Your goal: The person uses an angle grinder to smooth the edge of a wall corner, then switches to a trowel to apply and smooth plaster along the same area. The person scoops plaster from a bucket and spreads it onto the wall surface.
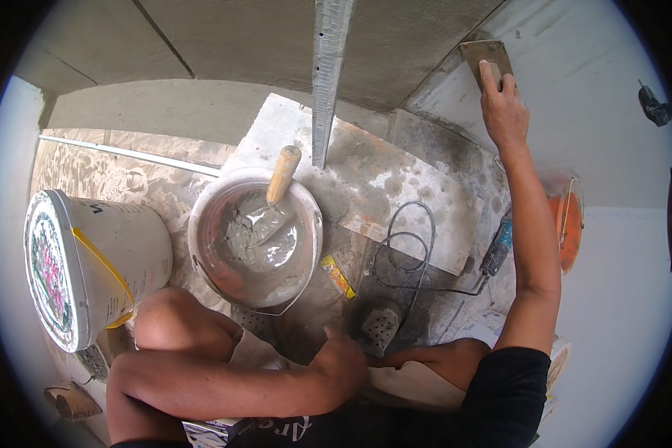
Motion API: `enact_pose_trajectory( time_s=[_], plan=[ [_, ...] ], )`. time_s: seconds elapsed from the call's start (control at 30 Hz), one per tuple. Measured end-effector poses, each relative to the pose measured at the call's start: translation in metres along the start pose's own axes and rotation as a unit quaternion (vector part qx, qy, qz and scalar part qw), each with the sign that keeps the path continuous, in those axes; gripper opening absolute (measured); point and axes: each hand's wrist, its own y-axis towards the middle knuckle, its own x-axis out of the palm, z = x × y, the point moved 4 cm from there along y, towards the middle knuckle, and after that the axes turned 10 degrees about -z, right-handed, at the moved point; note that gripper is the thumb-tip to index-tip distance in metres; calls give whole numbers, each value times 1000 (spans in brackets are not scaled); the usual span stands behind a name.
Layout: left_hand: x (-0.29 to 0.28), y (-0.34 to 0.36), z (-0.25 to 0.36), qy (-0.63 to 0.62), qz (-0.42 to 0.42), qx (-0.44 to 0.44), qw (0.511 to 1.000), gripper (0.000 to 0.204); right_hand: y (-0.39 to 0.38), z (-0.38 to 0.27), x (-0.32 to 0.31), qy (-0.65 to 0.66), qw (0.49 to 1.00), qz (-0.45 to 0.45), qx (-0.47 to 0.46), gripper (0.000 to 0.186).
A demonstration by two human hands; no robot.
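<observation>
Up at the top right, my right hand (505, 112) grips a flat rectangular plastering trowel (476, 54). Its blade lies on the wall by the seam where the grey panel meets the white surface. My left hand (341, 367) rests low between my knees; one digit shows and the other fingers are hidden, so I cannot tell whether it is closed. In front of me stands a bucket (204, 257) of wet grey mortar (248, 237). A second trowel with a wooden handle (283, 176) stands in that mortar, handle leaning on the rim.
A lidded white tub (119, 243) with a yellow handle stands left. A metal straightedge (328, 82) rises from a mortar-spotted board (396, 175). Right of it lie a corded power tool (498, 246) and its looped cable (418, 235). An orange bucket (571, 233) sits beyond my right arm.
</observation>
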Motion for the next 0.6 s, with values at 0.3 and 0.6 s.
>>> enact_pose_trajectory(
  time_s=[0.3, 0.6],
  plan=[
    [0, 2, 0, -1, 7, -1, 1000, 30, -18, 8, 20, 27, 992, -124, 29, 59],
    [1, 1, 3, 1, 3, 8, 1000, 31, -3, -8, -21, 97, 991, -81, 43, 59]
  ],
)
